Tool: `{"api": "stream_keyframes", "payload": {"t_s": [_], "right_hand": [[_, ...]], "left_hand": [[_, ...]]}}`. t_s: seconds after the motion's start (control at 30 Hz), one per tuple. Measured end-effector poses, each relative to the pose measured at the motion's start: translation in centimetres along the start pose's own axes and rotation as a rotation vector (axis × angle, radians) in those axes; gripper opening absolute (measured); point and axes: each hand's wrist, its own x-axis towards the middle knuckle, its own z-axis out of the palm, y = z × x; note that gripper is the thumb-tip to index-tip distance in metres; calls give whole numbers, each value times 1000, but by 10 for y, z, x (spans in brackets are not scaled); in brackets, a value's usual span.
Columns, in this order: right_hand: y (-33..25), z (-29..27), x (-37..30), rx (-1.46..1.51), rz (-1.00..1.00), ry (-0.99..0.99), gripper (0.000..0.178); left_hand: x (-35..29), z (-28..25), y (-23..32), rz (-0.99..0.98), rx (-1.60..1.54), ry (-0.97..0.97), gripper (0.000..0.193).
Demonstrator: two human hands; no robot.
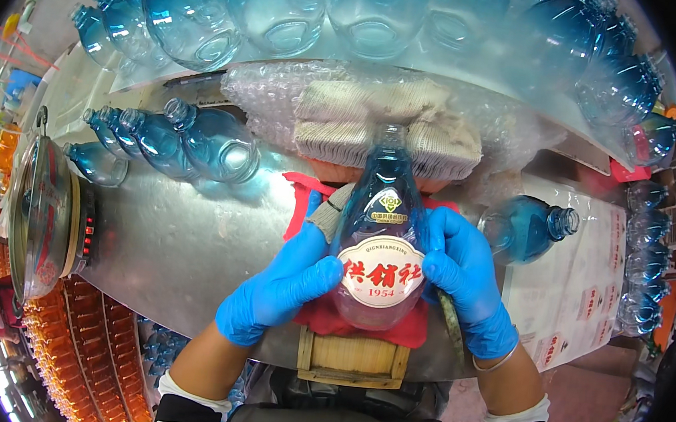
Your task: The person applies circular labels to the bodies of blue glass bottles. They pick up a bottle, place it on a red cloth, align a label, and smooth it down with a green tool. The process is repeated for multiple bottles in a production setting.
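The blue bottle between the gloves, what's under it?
Red cloth peeks out around the wide end of the bottle. A wooden piece shows next to the cloth, nearer the person. Whatever is right beneath the bottle's middle is covered.

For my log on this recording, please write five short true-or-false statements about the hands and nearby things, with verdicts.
1. The left hand and right hand are both blue-gloved. True.
2. The labelled bottle between the hands has its neck toward the person. False: it points away.
3. That bottle's large label is solid green. False: it is pale with red lettering.
4. Another blue bottle is to the right hand's right. True.
5. Orange rows fill the picture's lower right. False: they are lower left.
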Motion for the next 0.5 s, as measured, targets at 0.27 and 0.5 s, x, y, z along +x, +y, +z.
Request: {"api": "stream_keyframes", "payload": {"t_s": [0.27,0.5], "right_hand": [[-17,9,-2,12,159,50,27],[-12,9,1,-124,158,119,29]], "left_hand": [[8,-1,-6,79,11,14,91],[11,-9,-23,50,3,105,95]]}}
